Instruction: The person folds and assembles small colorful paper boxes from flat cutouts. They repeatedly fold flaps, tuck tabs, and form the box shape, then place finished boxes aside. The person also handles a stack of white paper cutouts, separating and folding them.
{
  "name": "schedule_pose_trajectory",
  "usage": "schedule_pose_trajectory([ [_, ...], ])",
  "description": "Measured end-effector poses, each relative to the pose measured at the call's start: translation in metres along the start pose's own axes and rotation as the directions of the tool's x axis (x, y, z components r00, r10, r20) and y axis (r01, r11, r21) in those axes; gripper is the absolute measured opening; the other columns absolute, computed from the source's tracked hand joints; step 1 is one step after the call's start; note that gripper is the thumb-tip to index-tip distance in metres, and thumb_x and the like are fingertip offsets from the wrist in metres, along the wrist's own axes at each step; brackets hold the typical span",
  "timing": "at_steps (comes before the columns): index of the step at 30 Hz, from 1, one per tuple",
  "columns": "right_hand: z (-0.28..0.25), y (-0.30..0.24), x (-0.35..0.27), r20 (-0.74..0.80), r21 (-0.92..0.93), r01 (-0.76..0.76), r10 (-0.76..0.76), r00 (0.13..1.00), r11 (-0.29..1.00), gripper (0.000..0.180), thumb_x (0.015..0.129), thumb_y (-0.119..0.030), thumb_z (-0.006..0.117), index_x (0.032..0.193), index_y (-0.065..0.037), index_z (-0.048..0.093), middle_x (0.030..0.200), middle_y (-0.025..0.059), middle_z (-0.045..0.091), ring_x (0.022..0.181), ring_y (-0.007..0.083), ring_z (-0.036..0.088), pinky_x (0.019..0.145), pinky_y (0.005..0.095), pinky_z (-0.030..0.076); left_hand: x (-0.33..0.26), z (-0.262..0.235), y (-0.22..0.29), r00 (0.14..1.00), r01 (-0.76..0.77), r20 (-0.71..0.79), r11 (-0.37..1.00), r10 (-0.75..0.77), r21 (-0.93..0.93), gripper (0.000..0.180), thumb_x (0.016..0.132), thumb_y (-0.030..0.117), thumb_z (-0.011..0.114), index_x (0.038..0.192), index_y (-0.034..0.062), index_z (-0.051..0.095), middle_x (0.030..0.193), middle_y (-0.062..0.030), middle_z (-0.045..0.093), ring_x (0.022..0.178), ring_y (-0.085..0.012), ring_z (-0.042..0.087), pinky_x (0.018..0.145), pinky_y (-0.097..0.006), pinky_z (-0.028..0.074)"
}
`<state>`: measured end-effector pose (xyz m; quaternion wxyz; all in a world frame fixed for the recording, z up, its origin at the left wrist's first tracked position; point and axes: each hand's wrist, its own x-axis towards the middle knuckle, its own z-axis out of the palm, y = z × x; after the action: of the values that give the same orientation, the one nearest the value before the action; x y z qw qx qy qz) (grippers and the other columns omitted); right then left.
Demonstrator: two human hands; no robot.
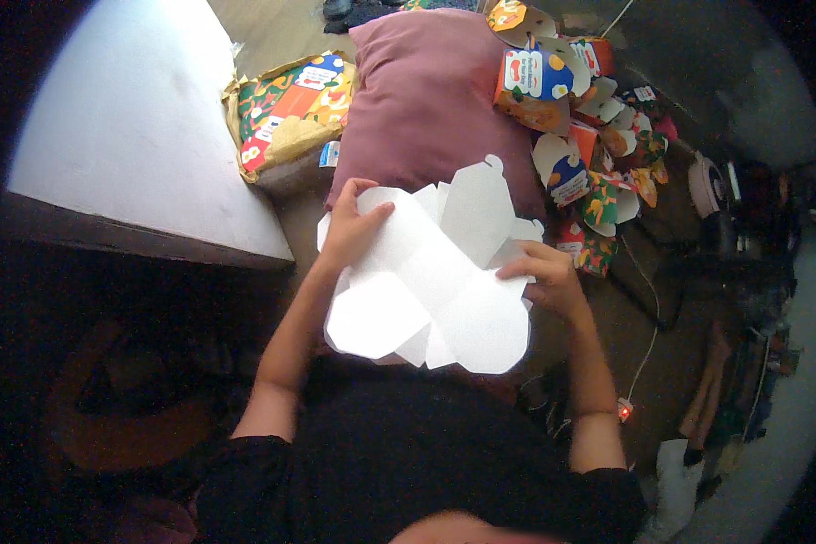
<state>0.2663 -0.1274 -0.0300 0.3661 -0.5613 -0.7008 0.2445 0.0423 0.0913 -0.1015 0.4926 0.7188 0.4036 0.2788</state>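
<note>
Between my hands is an unfolded paper food box [426,263], its plain white inner side facing up. Several flaps spread out from its middle, and the far right one [478,210] stands raised. My left hand [352,227] grips the box at its far left flap, with the thumb on top and the fingers over the edge. On the right side, my right hand [546,276] pinches the edge beside a raised flap; its fingertips are partly behind the card. A mauve pillow [435,100] lies just beyond and under the far part of the box.
Several folded, colourful food boxes [567,172] are heaped right of the pillow. To its left, a torn brown paper package [295,136] holds flat printed cartons. A large white panel [145,118] rises at the left. A cable [648,335] runs along the floor to a red light.
</note>
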Motion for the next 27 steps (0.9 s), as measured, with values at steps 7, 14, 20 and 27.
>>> schedule_pose_trajectory([
  [7, 0.032, -0.029, 0.013, -0.483, 0.657, 0.244, 0.150, 0.863, 0.713, 0.031, 0.080, 0.001, 0.066, 0.107, -0.005, 0.054, 0.099, 0.0089, 0.057, 0.095, 0.0177, 0.057, 0.087, 0.0332, 0.045, -0.066, 0.009, 0.058, 0.598, -0.565, 0.522, 0.782, 0.608, -0.263, 0.045, 0.075, 0.032, 0.072, 0.108, 0.0051, 0.055, 0.098, -0.0130, 0.058, 0.095, -0.0264, 0.055, 0.078, -0.038, 0.044],
  [14, 0.007, -0.077, 0.033, -0.257, 0.037, 0.152, -0.138, 0.956, 0.988, 0.022, 0.059, -0.023, 0.082, 0.075, -0.012, 0.070, 0.090, 0.0077, 0.065, 0.094, 0.0217, 0.055, 0.091, 0.0377, 0.037, -0.064, -0.009, 0.119, 0.735, 0.647, 0.659, 0.128, 0.159, -0.752, 0.096, 0.078, 0.075, 0.040, 0.138, 0.0008, 0.030, 0.133, -0.0213, 0.044, 0.115, -0.0311, 0.052, 0.096, -0.047, 0.044],
  [20, 0.009, -0.089, 0.037, -0.428, -0.040, -0.077, 0.053, 0.902, 0.996, 0.020, 0.066, -0.013, 0.079, 0.071, -0.004, 0.062, 0.121, 0.0160, 0.053, 0.105, 0.0269, 0.057, 0.088, 0.0387, 0.047, -0.087, -0.032, 0.147, 0.698, 0.632, 0.681, 0.638, -0.222, -0.440, 0.057, 0.084, 0.030, 0.056, 0.128, -0.0021, 0.040, 0.116, -0.0176, 0.057, 0.103, -0.0271, 0.059, 0.089, -0.037, 0.048],
  [27, 0.021, -0.089, 0.035, -0.496, 0.217, -0.059, 0.162, 0.853, 0.974, 0.014, 0.069, -0.003, 0.073, 0.070, 0.000, 0.060, 0.118, 0.0177, 0.058, 0.110, 0.0280, 0.057, 0.090, 0.0356, 0.048, -0.092, -0.023, 0.151, 0.781, 0.565, 0.582, 0.656, -0.228, -0.501, 0.046, 0.089, 0.024, 0.048, 0.128, 0.0010, 0.041, 0.121, -0.0134, 0.052, 0.109, -0.0202, 0.052, 0.093, -0.031, 0.041],
])
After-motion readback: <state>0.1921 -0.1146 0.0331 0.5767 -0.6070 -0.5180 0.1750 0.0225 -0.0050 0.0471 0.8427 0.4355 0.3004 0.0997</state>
